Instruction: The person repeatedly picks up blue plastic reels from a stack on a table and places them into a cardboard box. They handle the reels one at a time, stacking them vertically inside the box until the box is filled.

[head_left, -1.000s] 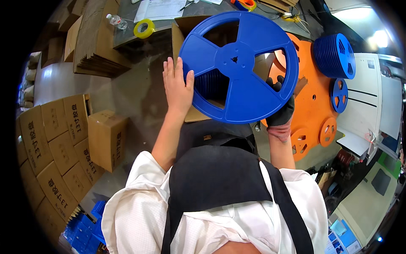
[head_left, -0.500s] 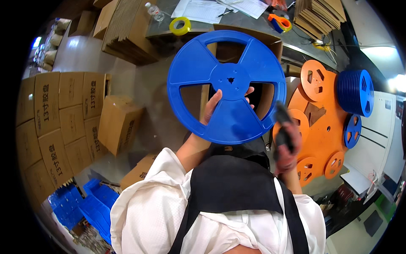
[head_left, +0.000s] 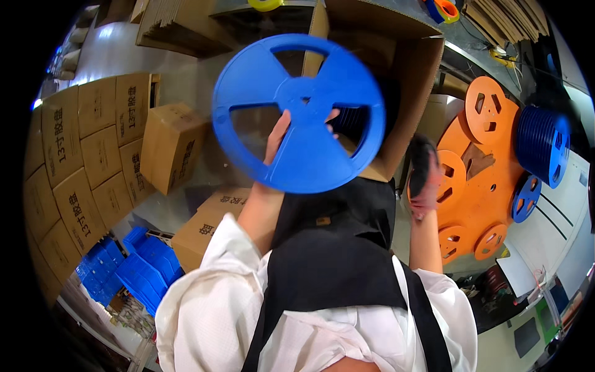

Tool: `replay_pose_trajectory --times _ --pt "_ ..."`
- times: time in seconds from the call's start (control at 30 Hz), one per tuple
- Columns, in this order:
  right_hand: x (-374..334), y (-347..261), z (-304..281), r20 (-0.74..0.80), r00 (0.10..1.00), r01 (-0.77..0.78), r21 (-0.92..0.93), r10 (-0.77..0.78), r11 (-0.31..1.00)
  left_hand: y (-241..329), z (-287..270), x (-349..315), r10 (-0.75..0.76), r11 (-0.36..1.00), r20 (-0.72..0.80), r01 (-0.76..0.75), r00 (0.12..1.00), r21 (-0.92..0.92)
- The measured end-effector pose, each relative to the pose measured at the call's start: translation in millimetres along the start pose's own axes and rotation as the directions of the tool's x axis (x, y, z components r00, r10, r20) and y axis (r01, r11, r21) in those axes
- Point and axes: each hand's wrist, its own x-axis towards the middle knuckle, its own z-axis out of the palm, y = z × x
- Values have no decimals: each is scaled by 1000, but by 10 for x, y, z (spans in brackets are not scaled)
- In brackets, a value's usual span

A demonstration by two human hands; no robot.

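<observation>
A large blue plastic reel (head_left: 313,162), with wide openings between its spokes and a small hub hole, is held up in front of me. My left hand (head_left: 277,136) grips it from behind; the thumb shows in one opening and fingertips in another. Behind the reel stands an open cardboard box (head_left: 412,93), with dark blue ridged edges visible inside. My right hand (head_left: 425,177), in a pink glove with dark palm and fingers, is just right of the box. Its fingers look extended though slightly blurred, and I see nothing held.
To the right, an orange stand (head_left: 489,208) carries orange reels (head_left: 485,102) and a stack of blue reels (head_left: 538,142). Stacked cartons (head_left: 80,161) line the left, with a single carton (head_left: 170,146) beside them. Blue plastic bins (head_left: 149,266) lie lower left. Flattened cardboard (head_left: 508,18) sits at the back.
The view has shifted, showing more of the box. The blue reel has moved left with my left hand, baring the box interior. My right hand has turned and stays empty beside the box.
</observation>
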Motion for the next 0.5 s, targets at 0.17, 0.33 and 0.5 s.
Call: replay_pose_trajectory --times 0.17,0.33,0.5 --pt "746 1294 214 146 956 -140 -529 253 837 18 -498 -235 92 898 -338 69 937 434" --pt "1632 2100 1003 549 789 537 -834 275 126 -320 -877 -156 106 782 -476 223 873 583" --pt "2231 2565 1590 704 510 854 -485 494 -189 -564 -876 549 284 594 -414 180 865 784"
